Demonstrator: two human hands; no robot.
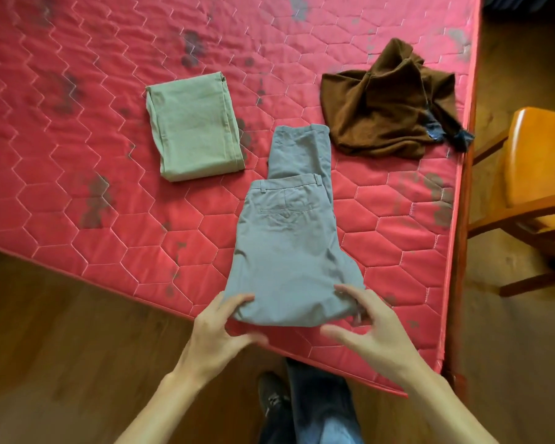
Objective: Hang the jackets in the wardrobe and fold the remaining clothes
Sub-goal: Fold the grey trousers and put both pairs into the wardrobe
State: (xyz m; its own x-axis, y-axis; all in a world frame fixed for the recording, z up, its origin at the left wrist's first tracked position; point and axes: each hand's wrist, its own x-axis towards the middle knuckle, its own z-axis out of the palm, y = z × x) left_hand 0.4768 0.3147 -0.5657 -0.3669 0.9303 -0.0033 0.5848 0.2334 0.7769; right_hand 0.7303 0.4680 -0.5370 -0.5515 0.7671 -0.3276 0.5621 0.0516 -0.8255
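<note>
Grey trousers (289,238) lie partly folded on the red quilted mattress (77,155), waistband doubled over the legs, near the front edge. My left hand (225,328) grips the near left corner of the fold, fingers on top and thumb below. My right hand (372,328) is at the near right corner, fingers spread on the cloth, thumb stretched out under the edge. Folded khaki trousers (194,129) lie further back on the left. A crumpled brown garment (388,107) lies at the back right.
A wooden chair (539,174) stands right of the bed on the wooden floor (61,331). The mattress's right edge runs close to the brown garment. My legs and a dark shoe (271,395) are below the front edge.
</note>
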